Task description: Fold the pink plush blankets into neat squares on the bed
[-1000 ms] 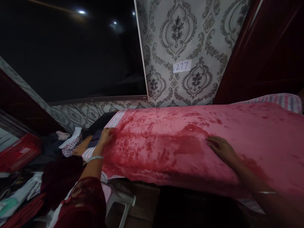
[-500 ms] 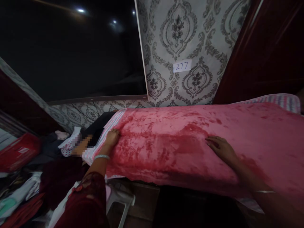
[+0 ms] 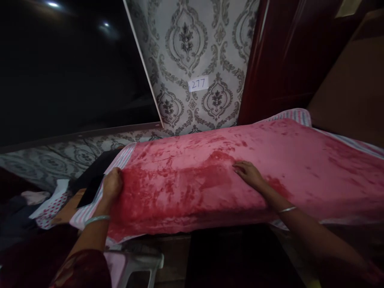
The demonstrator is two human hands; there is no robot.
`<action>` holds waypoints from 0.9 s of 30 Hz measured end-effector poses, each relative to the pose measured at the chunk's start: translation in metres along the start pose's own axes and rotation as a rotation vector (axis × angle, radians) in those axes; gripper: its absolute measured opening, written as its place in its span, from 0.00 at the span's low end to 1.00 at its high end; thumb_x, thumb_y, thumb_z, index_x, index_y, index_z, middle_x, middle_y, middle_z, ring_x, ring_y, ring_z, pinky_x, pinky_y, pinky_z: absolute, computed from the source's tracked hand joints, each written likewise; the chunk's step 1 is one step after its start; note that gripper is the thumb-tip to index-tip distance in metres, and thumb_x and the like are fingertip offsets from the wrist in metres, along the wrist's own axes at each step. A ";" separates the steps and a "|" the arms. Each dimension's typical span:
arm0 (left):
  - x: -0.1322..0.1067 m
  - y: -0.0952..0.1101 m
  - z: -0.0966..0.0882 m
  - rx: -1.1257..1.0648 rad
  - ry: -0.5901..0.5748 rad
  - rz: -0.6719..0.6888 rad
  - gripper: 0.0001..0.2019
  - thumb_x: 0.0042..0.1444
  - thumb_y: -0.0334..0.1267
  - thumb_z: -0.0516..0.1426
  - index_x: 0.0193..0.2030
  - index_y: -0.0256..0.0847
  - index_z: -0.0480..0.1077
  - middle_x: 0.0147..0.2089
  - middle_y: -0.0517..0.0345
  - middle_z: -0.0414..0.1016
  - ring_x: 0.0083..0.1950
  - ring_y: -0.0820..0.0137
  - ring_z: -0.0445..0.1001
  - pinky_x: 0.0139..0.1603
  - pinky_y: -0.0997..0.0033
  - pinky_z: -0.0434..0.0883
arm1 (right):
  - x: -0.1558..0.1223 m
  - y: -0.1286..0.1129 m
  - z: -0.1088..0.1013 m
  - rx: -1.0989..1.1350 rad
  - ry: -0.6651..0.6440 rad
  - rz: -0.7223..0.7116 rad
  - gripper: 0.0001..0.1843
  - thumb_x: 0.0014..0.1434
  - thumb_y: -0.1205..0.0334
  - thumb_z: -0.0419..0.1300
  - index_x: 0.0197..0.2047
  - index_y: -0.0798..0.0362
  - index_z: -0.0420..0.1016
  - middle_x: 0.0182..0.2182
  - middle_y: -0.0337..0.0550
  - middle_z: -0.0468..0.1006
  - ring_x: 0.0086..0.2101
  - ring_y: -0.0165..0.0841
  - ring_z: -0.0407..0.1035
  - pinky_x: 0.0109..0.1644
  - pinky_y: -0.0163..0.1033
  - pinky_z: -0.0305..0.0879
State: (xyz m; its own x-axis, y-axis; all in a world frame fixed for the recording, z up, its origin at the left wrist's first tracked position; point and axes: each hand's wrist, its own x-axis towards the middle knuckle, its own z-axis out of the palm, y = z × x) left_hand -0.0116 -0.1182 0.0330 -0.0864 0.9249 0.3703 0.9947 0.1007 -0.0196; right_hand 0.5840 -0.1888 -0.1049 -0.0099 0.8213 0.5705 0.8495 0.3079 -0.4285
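A pink-red plush blanket [image 3: 210,172] lies spread over a raised surface, on top of a striped cloth [image 3: 288,115] that shows at its edges. My left hand [image 3: 112,185] is closed round the blanket's left edge, fingers curled under it. My right hand [image 3: 249,175] lies flat on the middle of the blanket, fingers stretched out toward the left. Both wrists wear thin bangles.
A patterned wallpaper wall carries a paper label reading 277 [image 3: 198,84]. A dark wooden door [image 3: 288,56] stands at the right. Heaped clothes [image 3: 39,204] lie at the lower left, and a white plastic stool [image 3: 141,264] stands below the blanket's edge.
The view has swung right, so the wall label and blanket shifted left. My left hand slid along the blanket's left edge and closed on it. My right hand has stayed flat.
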 end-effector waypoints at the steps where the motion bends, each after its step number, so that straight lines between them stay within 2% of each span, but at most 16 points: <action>1: 0.001 0.003 -0.005 0.054 0.001 0.003 0.15 0.64 0.34 0.43 0.48 0.36 0.69 0.41 0.39 0.79 0.45 0.53 0.78 0.44 0.61 0.70 | 0.000 0.000 0.000 0.003 0.000 0.001 0.16 0.62 0.55 0.56 0.44 0.50 0.83 0.46 0.50 0.82 0.48 0.43 0.75 0.56 0.53 0.69; 5: 0.003 0.009 -0.030 0.220 -0.038 0.056 0.18 0.64 0.31 0.40 0.50 0.32 0.68 0.42 0.36 0.78 0.46 0.53 0.78 0.45 0.60 0.71 | 0.000 -0.001 0.000 0.017 -0.003 0.008 0.15 0.62 0.55 0.56 0.45 0.49 0.83 0.47 0.49 0.82 0.48 0.43 0.74 0.57 0.53 0.68; 9: 0.004 0.013 -0.060 0.265 -0.057 0.092 0.20 0.65 0.31 0.39 0.54 0.28 0.67 0.47 0.33 0.78 0.49 0.53 0.78 0.47 0.59 0.72 | 0.001 0.000 -0.001 0.040 -0.009 0.004 0.15 0.63 0.55 0.57 0.46 0.49 0.82 0.47 0.49 0.82 0.49 0.43 0.74 0.58 0.54 0.67; 15: 0.006 0.018 -0.093 0.226 -0.084 0.015 0.23 0.65 0.35 0.38 0.55 0.30 0.69 0.49 0.32 0.78 0.51 0.52 0.78 0.48 0.58 0.73 | 0.005 -0.004 -0.007 0.044 -0.039 0.028 0.15 0.63 0.57 0.57 0.47 0.51 0.82 0.47 0.51 0.82 0.49 0.45 0.74 0.58 0.54 0.67; 18: 0.005 0.018 -0.104 0.226 -0.026 0.004 0.25 0.64 0.35 0.37 0.53 0.30 0.70 0.48 0.31 0.79 0.49 0.50 0.79 0.46 0.55 0.74 | 0.013 -0.018 -0.005 -0.005 -0.049 0.009 0.17 0.64 0.56 0.57 0.51 0.51 0.81 0.50 0.52 0.80 0.50 0.45 0.73 0.59 0.55 0.65; 20: 0.005 0.019 -0.111 0.232 -0.018 -0.019 0.25 0.63 0.35 0.37 0.52 0.31 0.71 0.47 0.32 0.79 0.49 0.50 0.79 0.46 0.55 0.75 | 0.022 -0.032 0.002 -0.019 -0.073 -0.050 0.20 0.64 0.54 0.58 0.56 0.51 0.78 0.56 0.52 0.77 0.55 0.46 0.70 0.61 0.55 0.63; 24: 0.005 0.022 -0.126 0.243 -0.013 -0.059 0.25 0.63 0.36 0.38 0.52 0.32 0.72 0.46 0.33 0.79 0.49 0.51 0.79 0.45 0.57 0.75 | 0.046 -0.061 0.022 0.020 -0.176 -0.160 0.35 0.60 0.47 0.64 0.67 0.50 0.69 0.65 0.53 0.68 0.64 0.50 0.60 0.66 0.58 0.56; 27: 0.004 0.023 -0.136 0.258 0.011 -0.047 0.26 0.63 0.38 0.37 0.52 0.34 0.72 0.46 0.35 0.79 0.49 0.51 0.79 0.45 0.56 0.75 | 0.058 -0.075 0.034 0.003 -0.253 -0.134 0.40 0.58 0.44 0.66 0.69 0.50 0.66 0.67 0.55 0.66 0.65 0.52 0.57 0.66 0.60 0.55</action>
State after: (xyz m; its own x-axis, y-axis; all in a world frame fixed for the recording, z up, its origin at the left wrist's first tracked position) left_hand 0.0188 -0.1626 0.1604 -0.1302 0.9131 0.3863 0.9424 0.2351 -0.2380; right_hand 0.5017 -0.1475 -0.0634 -0.2538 0.8667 0.4294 0.8300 0.4231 -0.3633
